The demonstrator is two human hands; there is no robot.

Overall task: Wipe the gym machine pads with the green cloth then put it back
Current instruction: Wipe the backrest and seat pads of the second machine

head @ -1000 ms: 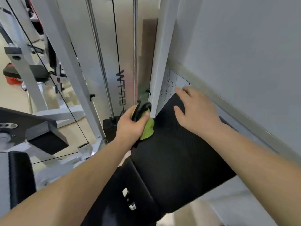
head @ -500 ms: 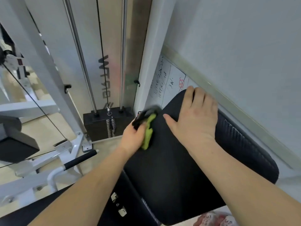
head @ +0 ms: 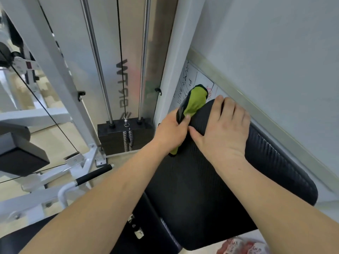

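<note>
We're in the wiping step here, right at the top of the black back pad [head: 211,189]. The left hand [head: 172,129] grips the green cloth [head: 195,101], thumb pinching it from above and the other fingers curled round it, mostly out of sight. One end of the cloth sticks up past the pad's upper left corner, in front of the handwritten sheet [head: 190,77] on the wall. A small green tail pokes out below the wrist against the pad's left edge.

The right hand [head: 222,131] lies flat on the pad just beside it. Its fingers [head: 229,109] are straight and pressed together, tips hooked lightly over the top rim, thumb spread out until it nearly meets the left hand. It reads as a bracing hand, steadying the pad.

Only the corner is under the cloth, so most of this pad looks yet to be covered (the broad textured face below both hands especially). The next move calls for drawing the cloth down or across that face with firm, even pressure, and the right hand will have to shift clear of its path. Putting the cloth back comes well after. The weight stack [head: 119,140] sits off to the left, not involved.
</note>
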